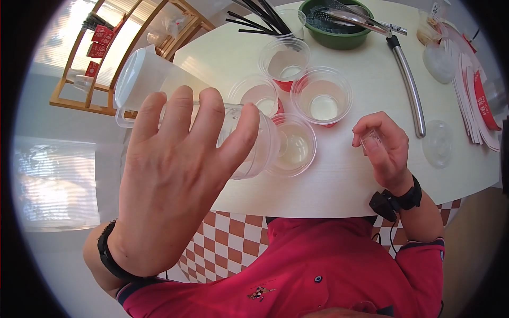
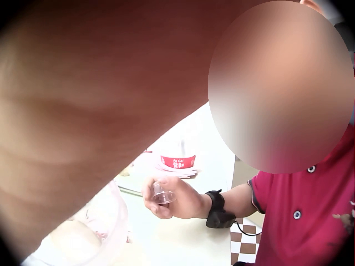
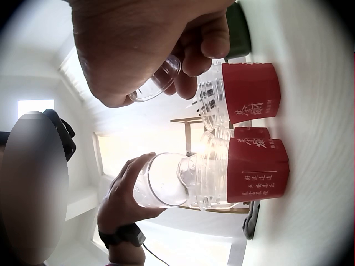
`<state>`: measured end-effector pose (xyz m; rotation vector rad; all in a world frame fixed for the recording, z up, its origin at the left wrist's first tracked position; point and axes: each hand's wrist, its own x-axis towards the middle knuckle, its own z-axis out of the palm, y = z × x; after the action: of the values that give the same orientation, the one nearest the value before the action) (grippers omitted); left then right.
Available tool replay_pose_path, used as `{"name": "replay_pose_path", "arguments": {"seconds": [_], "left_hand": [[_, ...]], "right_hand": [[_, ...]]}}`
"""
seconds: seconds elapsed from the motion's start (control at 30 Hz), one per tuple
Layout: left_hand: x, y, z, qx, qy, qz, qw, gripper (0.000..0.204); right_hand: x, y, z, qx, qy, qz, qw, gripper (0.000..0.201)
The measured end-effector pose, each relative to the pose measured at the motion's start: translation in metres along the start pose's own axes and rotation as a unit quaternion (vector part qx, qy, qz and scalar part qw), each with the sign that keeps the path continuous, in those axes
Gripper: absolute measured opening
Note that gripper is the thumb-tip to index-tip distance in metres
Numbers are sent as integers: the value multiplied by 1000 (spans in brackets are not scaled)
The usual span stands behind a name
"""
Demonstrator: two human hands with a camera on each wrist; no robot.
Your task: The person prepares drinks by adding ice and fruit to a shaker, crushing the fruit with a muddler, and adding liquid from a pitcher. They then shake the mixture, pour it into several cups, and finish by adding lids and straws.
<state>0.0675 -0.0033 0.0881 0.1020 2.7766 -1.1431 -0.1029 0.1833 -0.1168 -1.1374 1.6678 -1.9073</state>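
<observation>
Gripping a clear container (image 1: 262, 151), the fingers of the left hand (image 1: 172, 153) stand spread wide around its wall; opposite, the right hand (image 1: 386, 151) pinches a small transparent cup (image 1: 371, 139) between thumb and curled fingers. The container is tipped over the nearest red-sleeved cup (image 1: 299, 151) (whether the two touch, I cannot tell from where I stand). Close beyond it stand three further cups (image 1: 338, 95), clustered on the pale table (image 1: 366, 183). Farther outward: a clear lid (image 1: 438, 143) to the right of the right hand, a long metal handle (image 1: 409, 85), a green bowl (image 1: 338, 40), black straws (image 1: 259, 18) and, at far left, a wooden rack (image 1: 85, 107).
</observation>
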Motion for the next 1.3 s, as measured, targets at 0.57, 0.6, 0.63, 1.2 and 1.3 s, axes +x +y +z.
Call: {"name": "replay_pose_path", "arguments": {"seconds": [0.57,0.6,0.63,1.2,1.3], "left_hand": [[-2,-1,-1,5,-8,-2,1000,60],[-2,-3,-2,6,-1,-2,1000,60],[-2,-4,-3,7,6,-4,1000,60],[-3,-6,-3,14,21,-4,1000,58],[-2,-7,-2,17,34,-1,999,57]], "right_hand": [[-1,1,0,-1,3,-2,1000,13],[-1,2,1,0,4,0,1000,13],[0,2,1,2,4,1,1000,13],[0,1,2,5,6,3,1000,13],[1,0,3,12,9,1,1000,13]]}}
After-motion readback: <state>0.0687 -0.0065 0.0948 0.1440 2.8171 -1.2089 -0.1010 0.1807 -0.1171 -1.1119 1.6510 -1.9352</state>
